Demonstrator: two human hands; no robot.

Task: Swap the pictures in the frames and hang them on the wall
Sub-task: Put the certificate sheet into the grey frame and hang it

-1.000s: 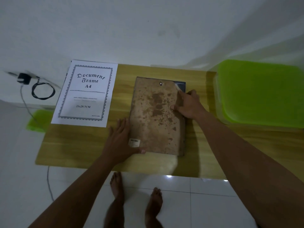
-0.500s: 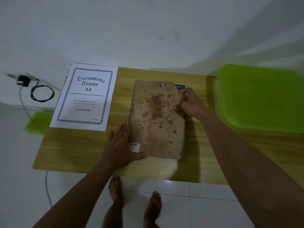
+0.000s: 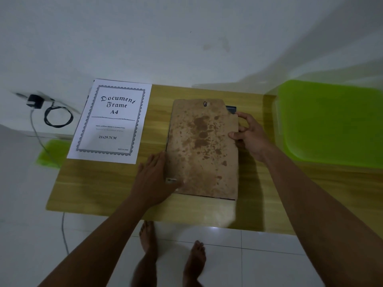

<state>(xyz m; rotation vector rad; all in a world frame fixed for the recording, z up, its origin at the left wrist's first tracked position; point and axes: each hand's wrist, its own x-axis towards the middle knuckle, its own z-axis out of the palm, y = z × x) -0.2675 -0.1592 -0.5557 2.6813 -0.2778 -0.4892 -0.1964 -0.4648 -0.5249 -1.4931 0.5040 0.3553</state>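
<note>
Head view: the backing board [image 3: 202, 150] lies on top of the frame [image 3: 231, 109] at mid bench [image 3: 99, 187], between the printed sheet [image 3: 109, 121] and the green tub [image 3: 331, 123]. Long axis runs from me toward the wall, hanger hole [image 3: 205, 104] at the far end. The board sits slightly skewed, with the frame's dark corner showing far right. Left grip [image 3: 154, 181] is flat and apart, fingers along the left edge and thumb on the board. Right grip [image 3: 249, 135] is clamped on the right edge, thumb on top. Risks, as I judge them: the board looks stained and weak, so prying from one edge may bend or crack it. The frame may slide toward the near bench edge if the left grip eases off. Can't tell if there's glass underneath; if so, it could shift.
</note>
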